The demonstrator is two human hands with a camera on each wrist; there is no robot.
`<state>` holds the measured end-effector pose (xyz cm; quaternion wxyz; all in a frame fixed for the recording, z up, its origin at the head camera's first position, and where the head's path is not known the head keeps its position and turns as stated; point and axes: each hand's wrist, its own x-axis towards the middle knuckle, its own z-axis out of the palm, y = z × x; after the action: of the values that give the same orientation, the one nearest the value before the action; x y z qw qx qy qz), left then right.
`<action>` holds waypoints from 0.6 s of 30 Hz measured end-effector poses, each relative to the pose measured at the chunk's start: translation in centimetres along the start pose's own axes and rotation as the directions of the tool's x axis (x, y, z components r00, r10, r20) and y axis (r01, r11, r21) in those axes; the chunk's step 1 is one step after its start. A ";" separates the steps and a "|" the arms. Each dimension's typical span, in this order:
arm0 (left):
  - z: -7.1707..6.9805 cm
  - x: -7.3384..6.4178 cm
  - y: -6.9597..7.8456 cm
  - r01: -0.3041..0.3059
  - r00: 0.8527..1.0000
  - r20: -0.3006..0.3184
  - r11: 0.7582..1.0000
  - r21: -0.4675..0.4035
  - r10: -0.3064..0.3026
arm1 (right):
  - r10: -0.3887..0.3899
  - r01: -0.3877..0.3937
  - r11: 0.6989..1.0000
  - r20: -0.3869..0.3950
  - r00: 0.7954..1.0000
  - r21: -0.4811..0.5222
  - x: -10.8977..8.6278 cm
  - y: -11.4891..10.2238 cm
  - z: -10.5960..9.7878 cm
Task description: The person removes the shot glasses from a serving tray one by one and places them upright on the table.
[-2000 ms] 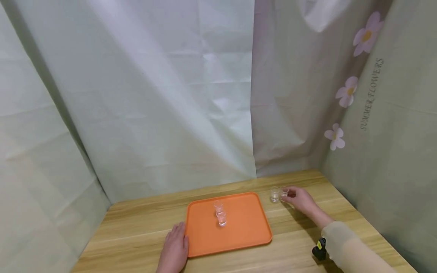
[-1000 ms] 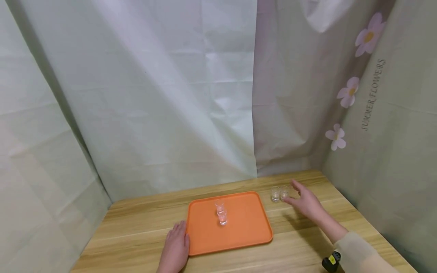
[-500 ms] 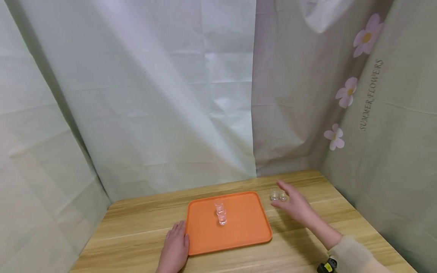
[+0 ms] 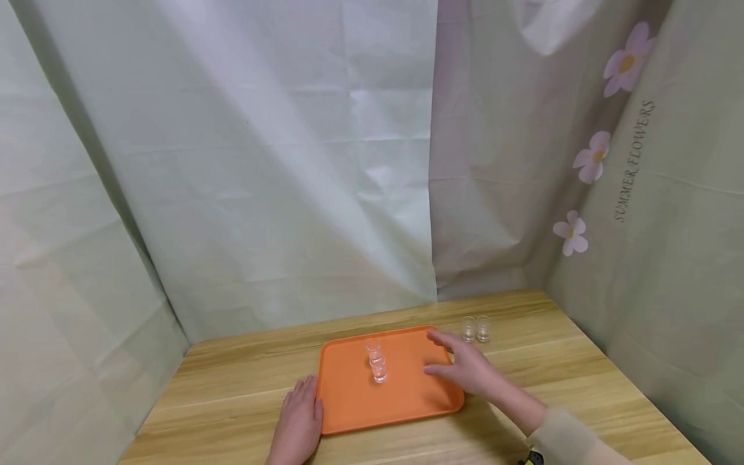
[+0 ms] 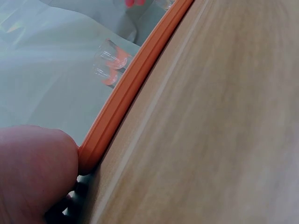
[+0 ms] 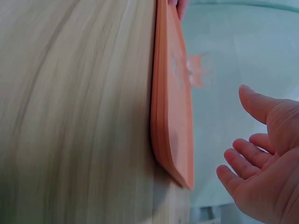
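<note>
Green curtain [image 4: 674, 213] reads "SUMMER FLOWERS"; right hand [image 4: 467, 368], grip wide over tray [image 4: 401, 402], left hand [image 4: 298, 418] seemingly flat.

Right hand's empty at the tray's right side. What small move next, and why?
I'd probably move the right hand left and pinch the front glass on the orange tray: that hand is empty, spread and pointing toward it, while the left hand rests at the tray's left edge.

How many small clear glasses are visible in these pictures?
4. On the orange tray: a nearer glass and a farther glass. On the table, right of the tray: a left glass and a right glass.
</note>
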<state>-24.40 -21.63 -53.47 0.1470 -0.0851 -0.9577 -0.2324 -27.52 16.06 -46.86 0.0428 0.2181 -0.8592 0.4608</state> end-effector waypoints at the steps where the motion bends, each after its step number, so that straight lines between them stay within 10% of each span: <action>1: 0.3 0.0 -0.2 -0.011 1.000 -0.021 1.000 0.000 0.011 | -0.004 0.004 1.000 0.003 1.000 0.002 0.1 0.0 0.3; 18: -0.3 0.1 0.4 0.028 0.999 0.040 1.000 0.003 -0.028 | 0.004 -0.010 0.995 0.055 0.998 0.102 2.0 -1.2 4.3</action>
<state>-24.34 -21.44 -53.04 0.1245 -0.0760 -0.9619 -0.2313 -28.31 11.28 -47.86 0.0064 0.2294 -0.8361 0.4983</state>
